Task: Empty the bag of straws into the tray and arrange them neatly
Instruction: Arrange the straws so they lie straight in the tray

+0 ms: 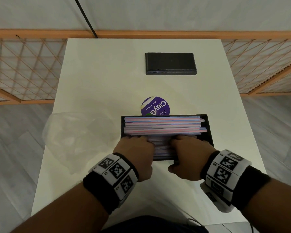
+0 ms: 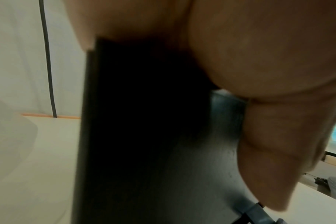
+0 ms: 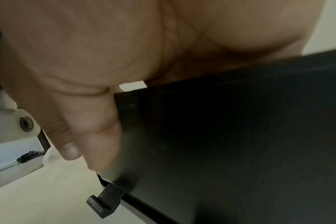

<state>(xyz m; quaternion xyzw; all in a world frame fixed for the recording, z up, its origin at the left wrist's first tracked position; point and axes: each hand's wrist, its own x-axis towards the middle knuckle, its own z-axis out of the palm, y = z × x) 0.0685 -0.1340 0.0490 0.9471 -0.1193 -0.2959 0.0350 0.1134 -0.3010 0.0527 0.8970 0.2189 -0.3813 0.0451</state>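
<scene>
On the left side of the white bench [image 1: 94,68] lay the clear plastic bag [image 1: 77,132], flat and seemingly empty, probably put aside after pouring. Just right of it, the left hand [image 1: 136,152] gripped the near left part of the black tray [image 1: 209,130], fingers [image 1: 141,139] curled over the rim onto the straws [image 1: 163,126], thumb outside on the wall. The striped straws lay inside the tray, lengthwise and mostly parallel; a few ends stuck out unevenly at the right. The right hand [image 1: 188,153] gripped the near right part the same way, so I judged both hands pressed the pile level while steadying the tray. Behind the tray sat a purple round lid [image 1: 155,105], and far right of centre a black box [image 1: 170,63].
</scene>
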